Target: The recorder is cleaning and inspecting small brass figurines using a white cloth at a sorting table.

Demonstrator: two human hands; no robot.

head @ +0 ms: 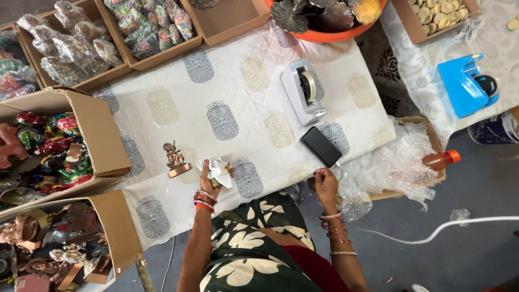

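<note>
At the near edge of the printed cloth, a copper-coloured figurine stands upright just left of the left hand, whose fingers close around a small white-wrapped item, apparently to keep the wrap shut. Further right, beside the dark phone, the right hand pinches the clear bubble wrap spilling from its box.
</note>
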